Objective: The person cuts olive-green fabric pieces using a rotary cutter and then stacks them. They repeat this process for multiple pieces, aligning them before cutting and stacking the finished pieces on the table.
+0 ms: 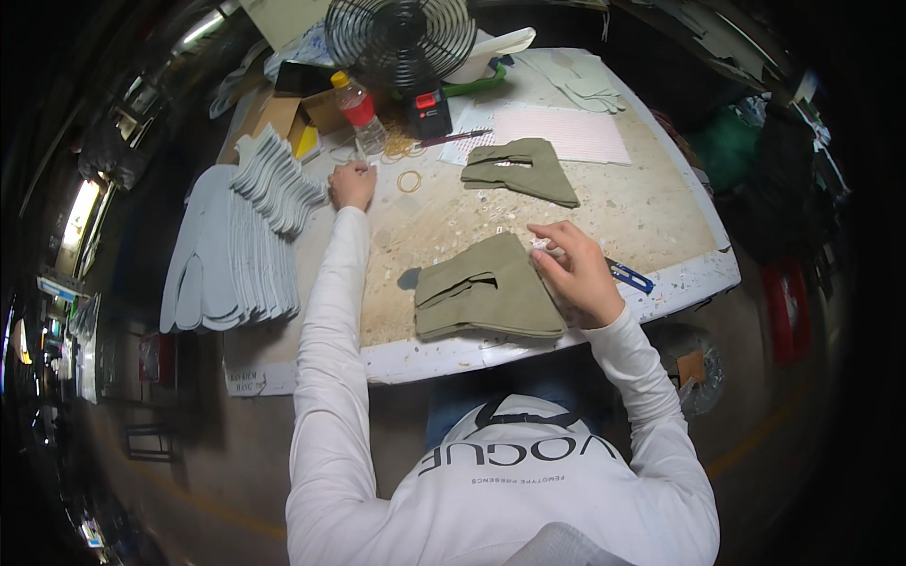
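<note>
My left hand (352,185) rests on the table beside the grey cut fabric pieces, with its fingers curled down. Whatever may be under its fingertips is hidden. My right hand (578,264) hovers at the right edge of the nearer olive stack of cut fabric pieces (500,307), which has a slit in it. Its thumb and forefinger are bent toward each other around a small white scrap (540,243). A second olive stack (543,184) lies farther off. Many grey cut pieces (226,255) stand fanned in a row on the left.
A black fan (401,38) stands at the back, near a bottle with a yellow cap (359,113). Rubber bands (409,181), a pen (458,138) and a pink lined sheet (562,134) lie on the table. A blue cutter (630,275) is by my right wrist. Small scraps litter the tabletop.
</note>
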The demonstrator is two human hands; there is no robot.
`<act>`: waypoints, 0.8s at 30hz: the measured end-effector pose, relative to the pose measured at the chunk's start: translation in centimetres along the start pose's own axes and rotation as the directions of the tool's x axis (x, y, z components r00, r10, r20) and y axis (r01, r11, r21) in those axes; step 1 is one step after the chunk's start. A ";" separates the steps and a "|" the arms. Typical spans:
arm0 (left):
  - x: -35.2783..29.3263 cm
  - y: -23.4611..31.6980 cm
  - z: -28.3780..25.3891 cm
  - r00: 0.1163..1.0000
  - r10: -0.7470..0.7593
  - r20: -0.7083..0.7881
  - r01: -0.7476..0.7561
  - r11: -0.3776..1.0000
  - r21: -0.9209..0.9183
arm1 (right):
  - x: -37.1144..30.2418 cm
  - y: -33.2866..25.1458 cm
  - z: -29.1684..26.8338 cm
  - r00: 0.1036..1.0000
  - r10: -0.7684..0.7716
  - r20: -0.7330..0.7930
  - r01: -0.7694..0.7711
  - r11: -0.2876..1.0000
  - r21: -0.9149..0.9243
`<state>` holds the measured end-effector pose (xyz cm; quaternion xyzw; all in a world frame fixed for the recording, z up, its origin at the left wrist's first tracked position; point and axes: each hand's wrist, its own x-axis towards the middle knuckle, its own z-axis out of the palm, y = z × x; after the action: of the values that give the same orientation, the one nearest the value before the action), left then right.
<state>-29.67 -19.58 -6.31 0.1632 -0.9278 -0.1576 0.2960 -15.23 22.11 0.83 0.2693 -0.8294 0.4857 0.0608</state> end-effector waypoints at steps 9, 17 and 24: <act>-5.4 10.8 -9.7 0.905 0.393 0.167 -0.204 0.741 -0.639 | 5.3 -2.7 -1.3 0.921 -0.390 -0.023 0.389 0.921 -0.029; -8.8 12.8 -12.0 0.766 0.415 0.491 0.095 0.682 -0.725 | 11.1 -0.2 4.2 0.936 -0.193 0.293 0.191 0.981 0.033; -8.2 9.8 -10.8 0.764 0.360 0.535 0.258 0.589 -0.765 | 11.1 6.1 -1.2 0.962 0.096 0.255 -0.251 0.678 0.691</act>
<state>-18.97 -9.69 1.77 -0.0820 -0.7989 -0.5959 0.0051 -27.92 21.15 0.80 0.2380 -0.5975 0.7447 -0.1782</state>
